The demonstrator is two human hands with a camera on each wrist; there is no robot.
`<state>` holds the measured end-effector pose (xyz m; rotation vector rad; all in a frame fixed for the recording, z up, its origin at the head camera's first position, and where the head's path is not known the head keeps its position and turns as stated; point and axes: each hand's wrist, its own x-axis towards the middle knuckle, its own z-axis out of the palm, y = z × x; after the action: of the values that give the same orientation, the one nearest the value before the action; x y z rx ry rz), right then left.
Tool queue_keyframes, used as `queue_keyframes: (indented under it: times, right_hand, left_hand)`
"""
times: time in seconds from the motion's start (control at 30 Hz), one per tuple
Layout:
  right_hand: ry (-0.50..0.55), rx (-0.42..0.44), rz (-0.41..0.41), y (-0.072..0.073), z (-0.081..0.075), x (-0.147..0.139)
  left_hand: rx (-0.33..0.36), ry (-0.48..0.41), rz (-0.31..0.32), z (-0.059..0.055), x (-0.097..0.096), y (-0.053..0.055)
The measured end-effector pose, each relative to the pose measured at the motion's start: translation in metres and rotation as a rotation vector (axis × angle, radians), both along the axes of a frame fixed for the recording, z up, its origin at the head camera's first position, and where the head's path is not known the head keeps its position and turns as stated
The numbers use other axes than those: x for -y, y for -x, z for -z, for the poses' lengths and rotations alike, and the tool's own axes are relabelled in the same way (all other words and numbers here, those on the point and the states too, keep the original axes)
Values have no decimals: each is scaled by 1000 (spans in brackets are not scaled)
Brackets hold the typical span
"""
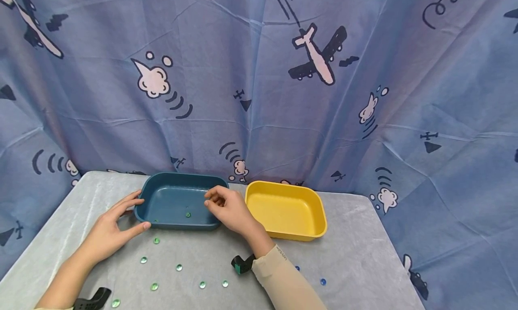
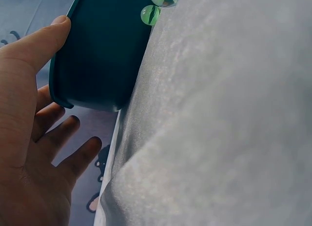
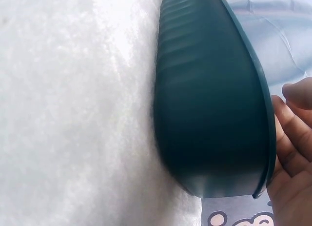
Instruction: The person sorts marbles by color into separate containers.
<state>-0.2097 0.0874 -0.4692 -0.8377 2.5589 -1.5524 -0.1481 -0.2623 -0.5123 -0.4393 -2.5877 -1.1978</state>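
A dark teal plastic tray stands at the back left of the table. My left hand touches its left end, thumb at the near corner and fingertips by the left rim; in the left wrist view the other fingers spread loosely. Over the tray's right end hovers my right hand, fingers loosely bent, with no object showing between thumb and fingertips. A green marble lies on the tray's floor, another green one by its near wall. Several green glass marbles are scattered in front.
To the right of the teal tray stands a yellow tray with nothing visible in it. Blue marbles lie at the front right, one partly behind the right sleeve. A blue printed curtain hangs behind the grey cloth-covered table.
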Motion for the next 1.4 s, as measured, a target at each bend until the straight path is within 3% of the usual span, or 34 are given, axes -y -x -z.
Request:
queue_keyframes:
  times: [0.73, 1.17, 1.4]
  right_hand:
    - [24, -56, -31, -8, -9, 0]
    - [55, -78, -35, -29, -25, -6]
    - [56, -79, -18, -44, -25, -13]
  left_hand:
    - [-8, 2, -2, 0, -1, 1]
    - [-8, -10, 7, 0, -1, 0]
    - [-3, -24, -3, 1, -1, 0]
